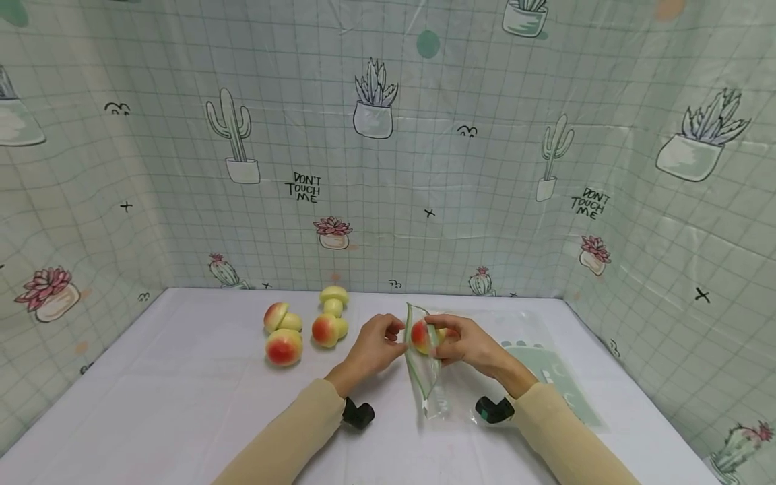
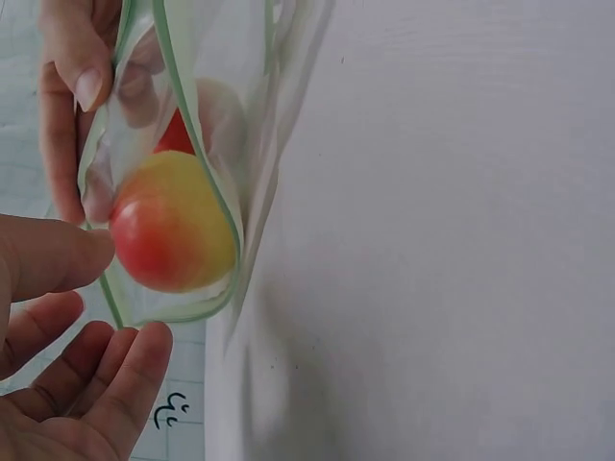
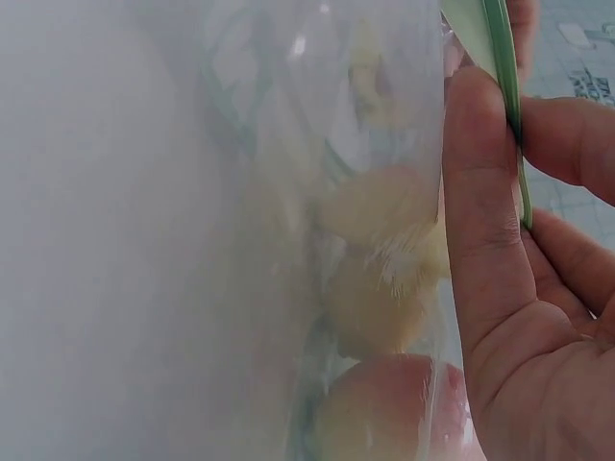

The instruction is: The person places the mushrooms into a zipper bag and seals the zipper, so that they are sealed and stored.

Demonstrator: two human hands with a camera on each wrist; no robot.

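Note:
My right hand [image 1: 469, 347] pinches one side of the mouth of a clear zip bag [image 2: 219, 312] with green edging, thumb and fingers on either side of the green strip [image 3: 509, 72]. Inside the bag, near its mouth, lies a toy mushroom with a glossy red-and-yellow cap [image 2: 173, 226]; more rounded shapes [image 3: 380, 298] show hazily through the plastic. My left hand [image 1: 377, 342] is at the opposite side of the mouth. Its thumb tip [image 2: 91, 252] is right by the cap, and its loosely bent fingers [image 2: 125, 370] lie below the green rim, apart from the thumb.
Several more toy mushrooms [image 1: 283, 347] lie on the white table [image 1: 151, 404] left of my left hand. A flat clear bag with a green printed panel [image 1: 548, 377] lies under and beyond my right forearm. A patterned curtain [image 1: 388, 168] encloses the back and sides.

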